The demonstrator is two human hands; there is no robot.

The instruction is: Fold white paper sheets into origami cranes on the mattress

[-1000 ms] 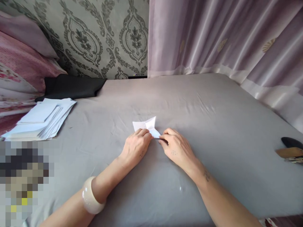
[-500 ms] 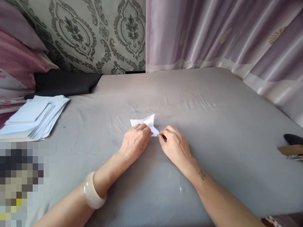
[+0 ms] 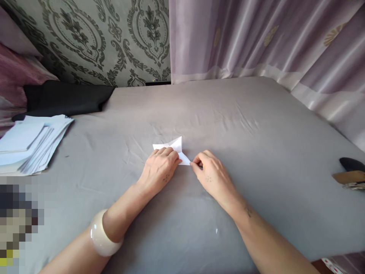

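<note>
A small folded sheet of white paper (image 3: 176, 144) lies on the grey cloth in the middle of the head view. Two of its points stick out at the far side, and a third stretches toward the right. My left hand (image 3: 160, 164) is closed over its near left part, fingers pressing on it and hiding the folds beneath. At the right-hand point, thumb and forefinger of my right hand (image 3: 210, 167) pinch the paper's tip. A pale bangle (image 3: 107, 234) circles my left wrist.
On the left lies a stack of loose white paper (image 3: 34, 140), with a black folded cloth or bag (image 3: 68, 97) behind it. A brown and black object (image 3: 350, 175) rests at the right edge. Curtains (image 3: 222, 42) hang beyond the grey cloth (image 3: 205, 213).
The right-hand point of the paper now reaches further out from my left hand, with my right hand pinching it slightly more to the right. The whole view has shifted a little.
</note>
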